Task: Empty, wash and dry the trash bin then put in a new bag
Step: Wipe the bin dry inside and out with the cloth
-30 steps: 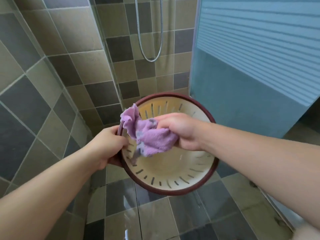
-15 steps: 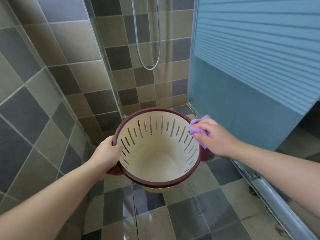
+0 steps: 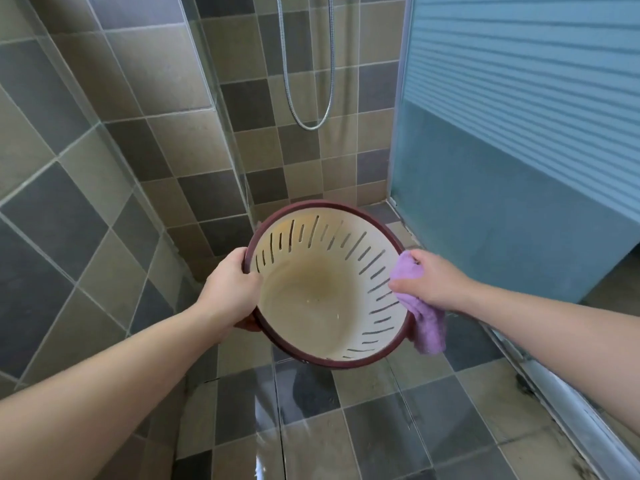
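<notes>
While the left hand (image 3: 231, 292) grips the trash bin (image 3: 311, 299) rim at 9 o'clock, the right hand (image 3: 429, 284), pinching the purple cloth (image 3: 427, 323), should rub slowly around the rim from 3 o'clock.

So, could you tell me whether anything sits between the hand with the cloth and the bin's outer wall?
Nothing visible does. The right hand presses the purple cloth straight against the outside of the bin at its right rim, while the left hand grips the opposite rim.

bin (image 3: 322, 296) left of cloth (image 3: 424, 320)
</notes>
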